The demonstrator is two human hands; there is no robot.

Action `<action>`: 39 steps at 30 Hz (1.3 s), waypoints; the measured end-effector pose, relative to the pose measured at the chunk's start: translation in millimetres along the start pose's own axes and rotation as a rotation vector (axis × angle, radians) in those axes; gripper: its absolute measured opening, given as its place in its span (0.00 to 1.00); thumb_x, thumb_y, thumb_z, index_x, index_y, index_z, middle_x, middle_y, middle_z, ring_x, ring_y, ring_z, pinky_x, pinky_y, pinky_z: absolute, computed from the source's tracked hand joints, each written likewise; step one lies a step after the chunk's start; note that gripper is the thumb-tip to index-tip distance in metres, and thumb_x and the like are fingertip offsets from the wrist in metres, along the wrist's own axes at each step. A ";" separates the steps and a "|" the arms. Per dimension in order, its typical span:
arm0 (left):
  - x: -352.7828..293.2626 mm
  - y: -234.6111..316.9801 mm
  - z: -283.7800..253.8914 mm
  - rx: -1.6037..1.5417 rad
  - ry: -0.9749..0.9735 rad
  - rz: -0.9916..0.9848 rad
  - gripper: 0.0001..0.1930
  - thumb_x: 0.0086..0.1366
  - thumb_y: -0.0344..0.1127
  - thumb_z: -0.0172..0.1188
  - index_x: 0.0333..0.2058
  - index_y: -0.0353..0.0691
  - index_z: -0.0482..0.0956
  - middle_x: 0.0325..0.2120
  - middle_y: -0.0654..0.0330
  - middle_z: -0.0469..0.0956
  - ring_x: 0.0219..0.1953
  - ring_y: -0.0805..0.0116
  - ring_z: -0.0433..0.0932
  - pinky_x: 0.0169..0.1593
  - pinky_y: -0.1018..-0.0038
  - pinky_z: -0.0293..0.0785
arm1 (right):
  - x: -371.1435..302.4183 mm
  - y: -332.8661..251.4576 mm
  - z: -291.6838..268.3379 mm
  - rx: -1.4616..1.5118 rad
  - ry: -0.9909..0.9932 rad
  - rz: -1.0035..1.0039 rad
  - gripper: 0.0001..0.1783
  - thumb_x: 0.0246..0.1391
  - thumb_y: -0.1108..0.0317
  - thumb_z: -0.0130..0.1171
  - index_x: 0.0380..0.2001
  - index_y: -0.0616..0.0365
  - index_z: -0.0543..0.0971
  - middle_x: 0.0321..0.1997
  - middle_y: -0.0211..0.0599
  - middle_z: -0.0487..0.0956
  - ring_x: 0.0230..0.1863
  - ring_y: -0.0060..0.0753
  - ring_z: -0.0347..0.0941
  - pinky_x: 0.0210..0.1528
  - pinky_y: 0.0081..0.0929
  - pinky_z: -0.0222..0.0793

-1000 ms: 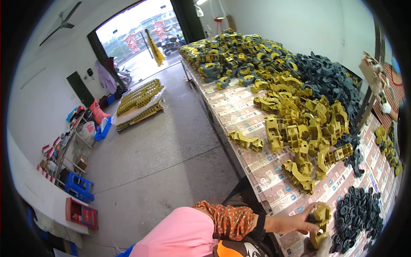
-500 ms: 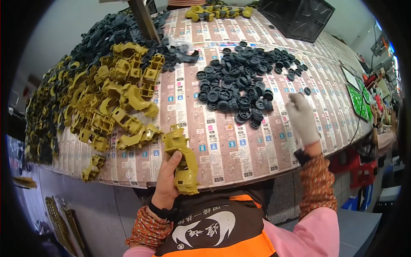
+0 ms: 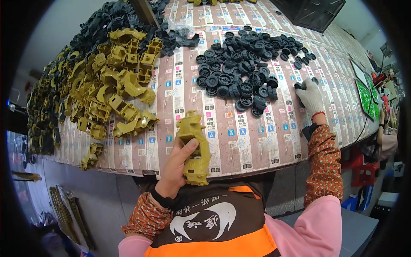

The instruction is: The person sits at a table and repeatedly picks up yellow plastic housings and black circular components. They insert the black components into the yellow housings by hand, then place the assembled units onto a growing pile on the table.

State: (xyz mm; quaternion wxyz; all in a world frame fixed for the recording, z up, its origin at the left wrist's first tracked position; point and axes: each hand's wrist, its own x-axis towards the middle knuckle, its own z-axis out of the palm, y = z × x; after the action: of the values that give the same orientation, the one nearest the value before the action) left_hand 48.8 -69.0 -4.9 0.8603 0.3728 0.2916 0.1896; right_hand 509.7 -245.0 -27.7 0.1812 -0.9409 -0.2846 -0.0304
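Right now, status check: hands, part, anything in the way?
Left hand gripping a yellow plastic part. Gloved right hand at a dark wheel, grip unclear. Wheel pile lies left of the glove.

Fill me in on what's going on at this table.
A person's bare left grip holds a yellow plastic part near the table's front edge. The gloved right grip is down by a small dark wheel; whether it has hold of it is unclear. A pile of dark wheels lies between the two, with more yellow parts heaped further left.
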 end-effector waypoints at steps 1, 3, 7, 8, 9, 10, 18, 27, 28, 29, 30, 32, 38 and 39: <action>2.3 -2.8 4.3 0.017 0.019 0.006 0.27 0.76 0.42 0.61 0.68 0.43 0.63 0.49 0.60 0.78 0.45 0.68 0.83 0.48 0.69 0.84 | -9.0 -10.6 3.4 -0.025 0.057 -0.060 0.15 0.55 0.60 0.66 0.37 0.61 0.80 0.38 0.52 0.83 0.45 0.60 0.80 0.49 0.48 0.74; 2.6 -4.2 4.5 0.043 0.026 0.022 0.29 0.75 0.44 0.63 0.68 0.44 0.63 0.47 0.61 0.78 0.43 0.68 0.83 0.46 0.69 0.85 | -37.4 -52.6 -5.5 0.075 0.067 -0.146 0.12 0.55 0.66 0.65 0.37 0.62 0.79 0.35 0.48 0.82 0.42 0.52 0.81 0.46 0.43 0.75; 3.2 -10.7 4.5 0.012 0.040 -0.005 0.28 0.75 0.45 0.63 0.66 0.45 0.64 0.48 0.61 0.78 0.45 0.69 0.83 0.45 0.69 0.85 | -119.7 -141.1 -34.2 0.570 -0.349 -0.128 0.07 0.54 0.74 0.63 0.36 0.61 0.78 0.31 0.40 0.80 0.34 0.33 0.78 0.39 0.32 0.73; 4.1 -12.5 7.2 0.001 0.043 -0.004 0.28 0.75 0.45 0.63 0.66 0.45 0.64 0.48 0.61 0.78 0.44 0.69 0.83 0.45 0.69 0.86 | -135.0 -149.8 -18.3 0.708 -0.366 -0.249 0.07 0.52 0.76 0.64 0.36 0.60 0.78 0.30 0.36 0.79 0.33 0.24 0.74 0.37 0.27 0.71; 3.8 -14.3 8.8 -0.010 0.047 -0.002 0.28 0.75 0.46 0.63 0.66 0.45 0.64 0.48 0.61 0.78 0.44 0.69 0.83 0.45 0.69 0.86 | -155.2 -162.6 -15.8 0.675 -0.415 -0.266 0.08 0.52 0.76 0.63 0.36 0.60 0.78 0.30 0.37 0.79 0.32 0.28 0.75 0.37 0.29 0.72; 3.6 -13.8 8.2 -0.026 0.050 0.002 0.28 0.75 0.46 0.63 0.66 0.45 0.64 0.48 0.61 0.78 0.43 0.69 0.83 0.44 0.69 0.86 | -169.2 -179.3 -19.1 0.697 -0.517 -0.273 0.09 0.54 0.75 0.64 0.40 0.60 0.79 0.33 0.40 0.81 0.35 0.32 0.79 0.40 0.30 0.75; -0.7 -16.1 -3.4 -0.006 -0.007 0.000 0.36 0.74 0.41 0.65 0.72 0.49 0.54 0.54 0.61 0.73 0.54 0.70 0.77 0.55 0.69 0.81 | -206.7 -218.0 6.2 0.954 -0.479 -0.158 0.17 0.59 0.70 0.64 0.51 0.61 0.79 0.42 0.43 0.84 0.42 0.35 0.84 0.47 0.32 0.78; 0.1 -26.3 -3.5 0.250 0.007 0.232 0.39 0.74 0.35 0.65 0.73 0.47 0.48 0.61 0.57 0.68 0.61 0.67 0.71 0.66 0.67 0.70 | -216.6 -234.2 10.6 1.049 -0.449 -0.171 0.18 0.61 0.74 0.63 0.54 0.62 0.78 0.42 0.42 0.84 0.42 0.31 0.82 0.46 0.30 0.79; 1.4 -27.8 -5.2 0.271 0.008 0.254 0.40 0.74 0.35 0.65 0.73 0.47 0.47 0.61 0.56 0.68 0.61 0.66 0.71 0.66 0.67 0.70 | -219.8 -234.7 10.2 1.053 -0.451 -0.176 0.19 0.61 0.74 0.63 0.55 0.62 0.78 0.42 0.42 0.84 0.42 0.30 0.82 0.46 0.30 0.79; 1.6 -28.8 -6.5 0.292 0.009 0.276 0.40 0.74 0.34 0.65 0.74 0.48 0.46 0.61 0.56 0.68 0.61 0.66 0.71 0.66 0.66 0.69 | -221.8 -234.6 11.1 1.038 -0.439 -0.186 0.19 0.61 0.74 0.63 0.55 0.62 0.78 0.43 0.42 0.84 0.42 0.30 0.82 0.46 0.30 0.79; 0.3 -28.9 -7.2 0.319 0.002 0.281 0.41 0.74 0.35 0.65 0.74 0.48 0.45 0.61 0.55 0.68 0.61 0.65 0.71 0.66 0.66 0.69 | -223.5 -234.2 12.2 1.023 -0.426 -0.195 0.19 0.61 0.75 0.62 0.55 0.63 0.78 0.43 0.42 0.84 0.42 0.30 0.82 0.46 0.30 0.80; -1.7 -27.2 -6.8 0.374 -0.018 0.292 0.41 0.74 0.35 0.65 0.74 0.48 0.44 0.61 0.54 0.68 0.61 0.65 0.71 0.66 0.65 0.69 | -224.7 -232.4 14.2 1.036 -0.422 -0.190 0.18 0.62 0.75 0.62 0.55 0.63 0.79 0.43 0.42 0.84 0.42 0.29 0.83 0.46 0.30 0.80; -3.2 -28.1 -7.2 0.438 -0.031 0.317 0.42 0.73 0.35 0.66 0.74 0.49 0.44 0.60 0.54 0.68 0.60 0.65 0.72 0.66 0.65 0.70 | -216.6 -225.6 15.9 1.150 -0.577 -0.009 0.17 0.62 0.75 0.61 0.54 0.64 0.80 0.43 0.42 0.85 0.43 0.30 0.84 0.46 0.30 0.80; -3.5 -27.8 -6.0 0.440 -0.032 0.319 0.42 0.73 0.34 0.66 0.74 0.49 0.44 0.59 0.54 0.68 0.60 0.65 0.73 0.65 0.65 0.71 | -216.4 -225.5 16.5 1.164 -0.571 0.000 0.17 0.62 0.75 0.61 0.54 0.64 0.80 0.42 0.43 0.85 0.43 0.31 0.84 0.46 0.30 0.80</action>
State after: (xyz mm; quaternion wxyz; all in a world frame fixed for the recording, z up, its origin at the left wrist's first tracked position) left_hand 45.4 -85.8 -27.9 0.7222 0.5950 0.2498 0.2489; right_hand 204.8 -178.4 -4.8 0.5790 -0.6597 -0.2915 0.3802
